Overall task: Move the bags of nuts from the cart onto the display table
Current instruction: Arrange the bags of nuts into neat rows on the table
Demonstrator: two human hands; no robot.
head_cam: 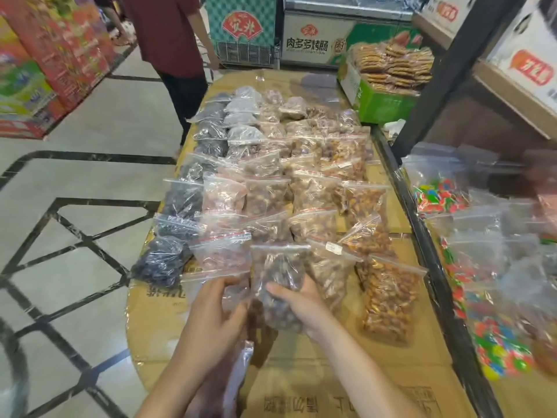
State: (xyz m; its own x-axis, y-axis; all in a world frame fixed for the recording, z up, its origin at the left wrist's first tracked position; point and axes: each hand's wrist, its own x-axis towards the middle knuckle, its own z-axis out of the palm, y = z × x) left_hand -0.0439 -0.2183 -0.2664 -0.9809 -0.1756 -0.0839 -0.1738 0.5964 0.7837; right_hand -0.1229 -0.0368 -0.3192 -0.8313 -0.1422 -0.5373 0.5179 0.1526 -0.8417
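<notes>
A display table [301, 381] covered in flattened cardboard carries several rows of clear zip bags of nuts and dried fruit [271, 182]. Over its near end my right hand [304, 306] grips a clear bag of dark brown nuts [280, 273] from below, thumb across its front. My left hand [211, 315] is just left of that bag, fingers curled on another clear bag [238, 357] that hangs down under it. An orange-nut bag [388, 300] lies to the right.
A dark-framed cart [446, 297] on the right holds bags of coloured sweets [488, 336]. A green box of biscuits [388, 82] sits at the table's far right. A person in a dark red shirt [168, 40] stands at the far left corner. Tiled floor runs along the left.
</notes>
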